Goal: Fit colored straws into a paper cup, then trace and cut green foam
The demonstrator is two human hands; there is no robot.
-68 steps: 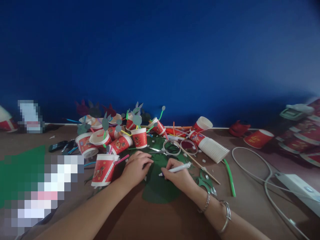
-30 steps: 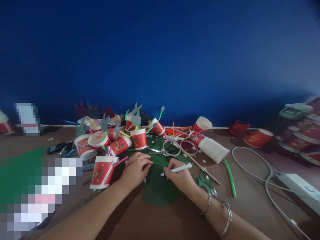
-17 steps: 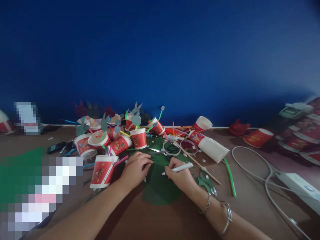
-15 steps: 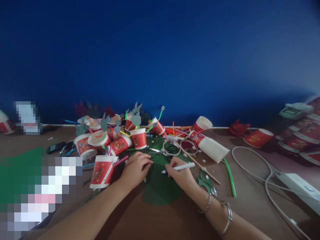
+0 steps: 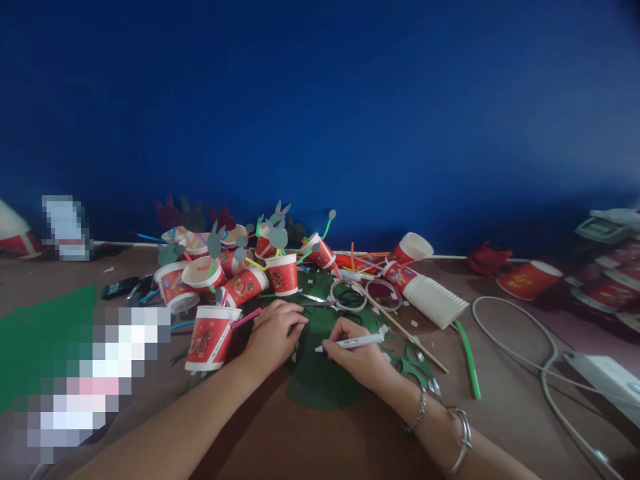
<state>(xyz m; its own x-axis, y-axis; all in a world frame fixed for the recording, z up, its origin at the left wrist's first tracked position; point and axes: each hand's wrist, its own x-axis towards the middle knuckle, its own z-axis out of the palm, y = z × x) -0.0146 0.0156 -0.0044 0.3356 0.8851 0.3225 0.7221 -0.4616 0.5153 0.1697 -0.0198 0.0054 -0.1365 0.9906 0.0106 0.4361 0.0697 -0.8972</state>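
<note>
My right hand [image 5: 357, 360] pinches a white marker [image 5: 363, 341], its tip pointing left over a dark green sheet of paper [image 5: 320, 393]. Whether the tip touches the sheet I cannot tell. My left hand [image 5: 275, 333] rests on the sheet's left side, palm down, fingers stretched and slightly curved. Just beyond the hands lies a pair of scissors [image 5: 315, 299]. Left of my left hand stands a red printed paper cup [image 5: 210, 340] with a pink straw [image 5: 247, 317]. Green paper scraps [image 5: 417, 365] lie beside my right wrist.
Several red paper cups with straws and cut-paper animal heads [image 5: 278, 235] crowd the back left. A nested cup stack [image 5: 435, 300], wooden stick [image 5: 415, 341] and green straw [image 5: 467, 360] lie right. Farther right are a white cable [image 5: 547, 373] and power strip [image 5: 600, 377].
The whole view has shifted slightly, so things appear farther right. My right hand has moved the marker's tip a little left and nearer over the green paper. My left hand stays on the sheet.
</note>
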